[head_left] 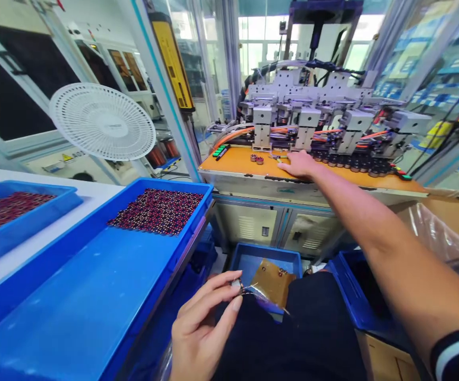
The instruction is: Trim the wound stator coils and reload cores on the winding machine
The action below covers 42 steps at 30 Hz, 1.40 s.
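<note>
My left hand point(203, 323) is low over my lap and pinches a small wound coil point(237, 285) between thumb and fingertips, with a fine wire trailing from it. My right hand point(299, 163) is stretched forward, fingers resting flat on the orange machine bench point(237, 159). Two small coils point(256, 159) lie on the bench just left of that hand. Behind the hand stands a winding machine point(317, 116) with a row of grey heads and dark coils along its front.
A large blue tray point(94, 296) at my left holds a patch of several small red-and-dark coils point(158, 210). A second blue tray point(19, 211) lies further left. Blue bins point(253, 259) sit on the floor below. A white fan point(102, 121) stands at left.
</note>
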Each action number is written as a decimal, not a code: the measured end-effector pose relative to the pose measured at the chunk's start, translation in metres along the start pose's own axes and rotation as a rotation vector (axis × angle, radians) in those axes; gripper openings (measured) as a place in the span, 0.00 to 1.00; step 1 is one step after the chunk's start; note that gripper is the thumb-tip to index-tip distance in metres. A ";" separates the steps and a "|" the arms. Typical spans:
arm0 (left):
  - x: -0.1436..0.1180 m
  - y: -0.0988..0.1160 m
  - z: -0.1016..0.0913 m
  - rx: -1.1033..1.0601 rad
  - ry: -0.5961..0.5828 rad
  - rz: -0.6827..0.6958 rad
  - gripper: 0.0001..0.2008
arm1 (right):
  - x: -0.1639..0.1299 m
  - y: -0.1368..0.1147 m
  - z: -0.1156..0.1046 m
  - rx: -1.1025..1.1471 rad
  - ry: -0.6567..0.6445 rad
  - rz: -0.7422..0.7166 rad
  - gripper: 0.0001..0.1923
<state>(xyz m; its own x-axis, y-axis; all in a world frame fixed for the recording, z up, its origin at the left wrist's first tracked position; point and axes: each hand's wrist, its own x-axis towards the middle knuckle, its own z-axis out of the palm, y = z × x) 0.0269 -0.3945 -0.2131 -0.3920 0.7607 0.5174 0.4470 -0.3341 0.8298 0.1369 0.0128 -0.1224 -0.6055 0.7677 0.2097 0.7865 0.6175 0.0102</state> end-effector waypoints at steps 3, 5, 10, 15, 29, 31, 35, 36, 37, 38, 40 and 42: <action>0.000 -0.001 -0.002 -0.036 0.024 -0.052 0.12 | -0.005 0.004 0.004 -0.049 -0.015 0.013 0.30; 0.000 -0.001 -0.001 -0.071 0.042 -0.080 0.12 | -0.016 0.009 0.000 -0.058 -0.023 -0.002 0.30; -0.002 0.000 0.005 -0.140 0.055 -0.124 0.11 | -0.079 0.020 -0.011 -0.036 0.002 -0.084 0.24; -0.005 0.004 0.013 -0.189 0.046 -0.140 0.10 | -0.201 -0.014 0.012 0.103 0.088 -0.173 0.23; -0.013 0.013 0.032 -0.220 -0.030 -0.174 0.11 | -0.366 -0.101 0.036 0.999 -0.067 -0.365 0.40; -0.015 0.014 0.033 -0.225 -0.040 -0.174 0.12 | -0.363 -0.103 0.034 1.012 -0.049 -0.378 0.39; -0.017 0.016 0.032 -0.223 -0.044 -0.165 0.12 | -0.359 -0.107 0.035 1.038 0.011 -0.405 0.38; -0.017 0.016 0.031 -0.220 -0.045 -0.164 0.12 | -0.358 -0.107 0.036 1.046 0.025 -0.406 0.38; -0.018 0.016 0.031 -0.216 -0.046 -0.162 0.12 | -0.359 -0.108 0.037 1.056 0.037 -0.406 0.39; -0.018 0.016 0.031 -0.214 -0.046 -0.160 0.12 | -0.359 -0.108 0.038 1.066 0.045 -0.406 0.39; -0.018 0.016 0.030 -0.210 -0.047 -0.157 0.12 | -0.359 -0.108 0.039 1.083 0.049 -0.409 0.39; -0.018 0.016 0.031 -0.207 -0.047 -0.156 0.12 | -0.360 -0.109 0.040 1.096 0.049 -0.407 0.39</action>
<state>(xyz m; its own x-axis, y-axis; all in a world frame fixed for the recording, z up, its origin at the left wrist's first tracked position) 0.0659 -0.3969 -0.2153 -0.4029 0.8356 0.3734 0.2076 -0.3139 0.9265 0.2642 -0.3240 -0.2378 -0.7642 0.4870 0.4229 -0.0042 0.6519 -0.7583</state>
